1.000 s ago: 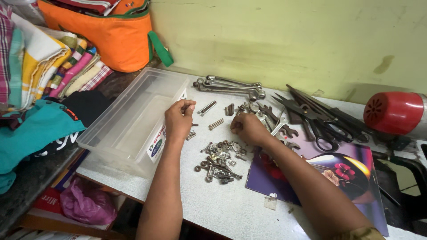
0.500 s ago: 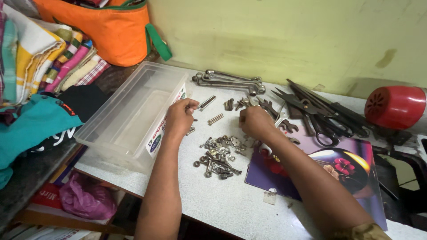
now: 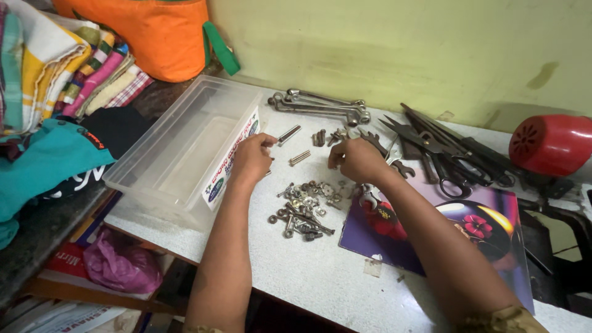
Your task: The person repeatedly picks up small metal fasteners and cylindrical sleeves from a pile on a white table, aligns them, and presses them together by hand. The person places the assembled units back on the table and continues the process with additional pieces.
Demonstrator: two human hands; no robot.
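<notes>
Clear plastic bin [image 3: 185, 154] with nothing visible inside, left hand [image 3: 251, 157] fingers pinched beside it, right hand [image 3: 354, 159] fingers curled, contents unclear

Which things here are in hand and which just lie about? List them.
In hand: left hand, right hand, pile of nuts and bolts, loose bolts, clear plastic box.
Lying about: spanners, scissors, red horn, orange bag, folded cloths.

Home workbench: wrenches [image 3: 320, 105], scissors [image 3: 444, 151], folded cloths [image 3: 68, 74]
</notes>
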